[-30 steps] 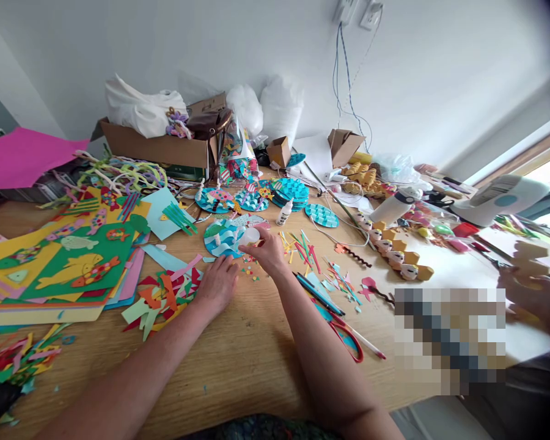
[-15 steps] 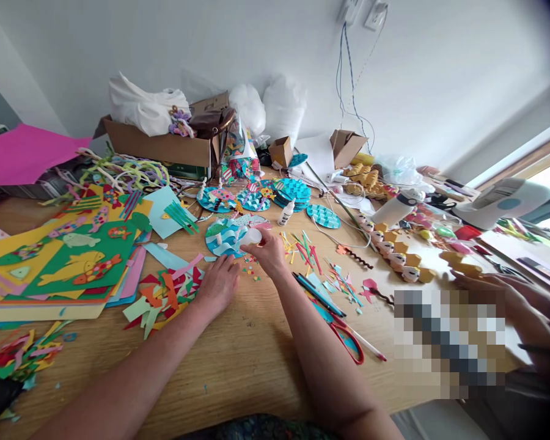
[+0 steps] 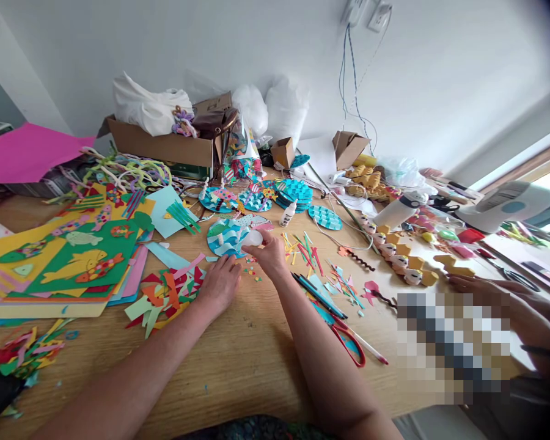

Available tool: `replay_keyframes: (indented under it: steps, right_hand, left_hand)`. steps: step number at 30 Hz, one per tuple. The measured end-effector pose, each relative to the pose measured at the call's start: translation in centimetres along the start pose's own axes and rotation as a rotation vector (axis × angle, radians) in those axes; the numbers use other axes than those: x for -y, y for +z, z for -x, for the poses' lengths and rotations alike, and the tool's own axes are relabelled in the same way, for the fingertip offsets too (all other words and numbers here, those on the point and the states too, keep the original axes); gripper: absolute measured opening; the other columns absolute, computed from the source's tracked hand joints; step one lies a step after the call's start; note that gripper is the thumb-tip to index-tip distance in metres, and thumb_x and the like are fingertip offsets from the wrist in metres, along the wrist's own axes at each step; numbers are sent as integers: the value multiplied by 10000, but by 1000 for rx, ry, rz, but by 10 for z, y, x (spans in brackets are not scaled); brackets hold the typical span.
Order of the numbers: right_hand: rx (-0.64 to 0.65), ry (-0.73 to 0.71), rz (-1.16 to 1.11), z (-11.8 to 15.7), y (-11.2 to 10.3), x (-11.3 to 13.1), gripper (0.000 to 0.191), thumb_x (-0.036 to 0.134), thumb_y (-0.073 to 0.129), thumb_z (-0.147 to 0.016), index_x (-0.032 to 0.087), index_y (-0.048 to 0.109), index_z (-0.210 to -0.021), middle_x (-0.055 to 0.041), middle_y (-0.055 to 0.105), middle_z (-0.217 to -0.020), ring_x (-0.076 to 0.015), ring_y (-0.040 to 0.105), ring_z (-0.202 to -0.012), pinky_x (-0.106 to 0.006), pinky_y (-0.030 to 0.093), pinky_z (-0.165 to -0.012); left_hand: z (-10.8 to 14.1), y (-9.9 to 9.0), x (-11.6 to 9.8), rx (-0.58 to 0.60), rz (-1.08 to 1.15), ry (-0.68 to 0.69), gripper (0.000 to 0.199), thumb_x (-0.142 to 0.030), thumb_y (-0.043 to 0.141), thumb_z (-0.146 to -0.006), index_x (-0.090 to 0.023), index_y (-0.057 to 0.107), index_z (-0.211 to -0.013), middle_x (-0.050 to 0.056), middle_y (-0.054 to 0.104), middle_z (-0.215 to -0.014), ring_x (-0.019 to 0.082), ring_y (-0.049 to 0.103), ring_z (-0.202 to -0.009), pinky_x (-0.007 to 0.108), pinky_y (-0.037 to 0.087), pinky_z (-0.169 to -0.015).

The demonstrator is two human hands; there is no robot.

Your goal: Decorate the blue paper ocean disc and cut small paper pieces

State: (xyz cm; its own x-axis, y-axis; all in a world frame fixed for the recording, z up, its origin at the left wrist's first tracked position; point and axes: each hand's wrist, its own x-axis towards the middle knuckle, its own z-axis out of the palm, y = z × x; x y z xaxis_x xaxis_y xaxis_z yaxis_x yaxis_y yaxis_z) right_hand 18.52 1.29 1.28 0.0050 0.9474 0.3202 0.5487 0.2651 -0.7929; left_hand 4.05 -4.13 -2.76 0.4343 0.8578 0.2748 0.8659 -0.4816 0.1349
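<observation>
Right, live at the blue disc (image 3: pixel 220 247), pale wavy strips across it, flat on the wooden table (image 3: pixel 252 379) in front of me: my R hand (image 3: pixel 272 253) is at the disc's right edge, thumb & fingers nearly closed in a pinch on 1 white round piece (image 3: pixel 253 238), which sits over the disc's right part; can't tell if it's touching the surface. My L hand (image 3: pixel 220 281) is palm down on the disc's near side, fingers fairly straight & close together, tips by the near rim, nothing gripped that I can see. Tiny colored bits (image 3: pixel 255 273) lie just off the disc's near right edge, btwn my 2 hands. Beyond the disc, to its right, there's 1 white btl (image 3: pixel 288 214) standing w/ a stack of turquoise discs (image 3: pixel 295 194) behind it. Thin paper strips (image 3: pixel 309 252) are scattered right of the disc; red-handled scissors (image 3: pixel 360 354) lie right & nearer me. Cut scraps (image 3: pixel 165 293) are heaped left & nearer me, w/ a green sheet (image 3: pixel 64 275) bearing fish shapes farther left. Way off to the disc's right, a co-worker's hand (image 3: pixel 481 286), partly blurred; can't tell its grip.
</observation>
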Motion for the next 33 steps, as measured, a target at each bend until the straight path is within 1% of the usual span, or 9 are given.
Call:
replay_keyframes:
  steps: [6,16,21,24,28,33]
  right_hand:
    - [0,-6,0,0,3,-2,195,350,702,-615,208,653,-740,31,618,-668,-145,537,-640,-238,383,-603]
    - [-7,12,8,1,5,1,186,342,712,-598,202,630,-689,26,605,-658,-145,532,-636,-236,374,-593]
    - [-25,12,12,1,7,-1,182,344,703,-605,197,628,-680,31,592,-640,-138,518,-623,-231,362,-580]
    - [-27,8,12,0,7,-3,185,347,696,-614,199,644,-713,30,602,-650,-140,527,-631,-232,369,-587]
    - [3,-3,7,-2,4,-1,220,346,702,-618,200,656,-775,24,621,-669,-144,546,-632,-238,393,-596]
    - [9,-4,47,-2,-1,4,324,334,723,-618,184,643,-894,-21,653,-788,-176,574,-717,-275,434,-654]
  left_hand:
    - [0,1,1,-7,-19,6,268,-145,449,-838,-144,610,-1052,132,580,-1224,289,499,-1152,418,457,-874]
    - [-1,0,0,-10,-25,4,265,-157,449,-844,-146,602,-1060,128,584,-1208,282,493,-1158,414,461,-874]
    - [-1,0,0,-4,-13,3,262,-152,450,-845,-137,602,-1057,144,580,-1207,291,492,-1157,429,460,-867]
    - [-1,0,1,3,-8,5,261,-150,456,-844,-135,601,-1060,146,576,-1212,293,483,-1170,429,453,-879]
    - [-1,0,0,18,-10,0,263,-155,458,-847,-143,600,-1068,141,569,-1230,293,479,-1177,431,447,-884]
    - [-1,-2,-1,34,-16,-11,259,-147,472,-841,-143,595,-1069,132,564,-1248,291,476,-1183,422,447,-879]
